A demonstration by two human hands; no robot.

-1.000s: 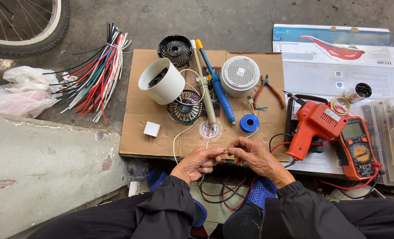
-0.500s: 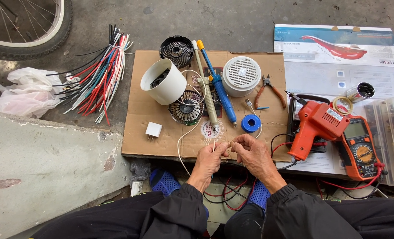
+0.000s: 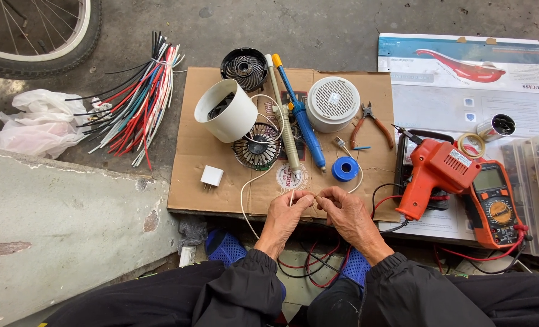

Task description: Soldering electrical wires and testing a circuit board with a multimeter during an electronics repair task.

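The left hand (image 3: 284, 213) and right hand (image 3: 345, 212) meet fingertip to fingertip, pinching the ends of a thin white wire (image 3: 245, 194) that runs up from the grip toward the white fan housing (image 3: 227, 110). The joining looks only begun: the orange soldering gun (image 3: 434, 172) lies untouched just right of the hands, the blue tape roll (image 3: 344, 169) just above them.
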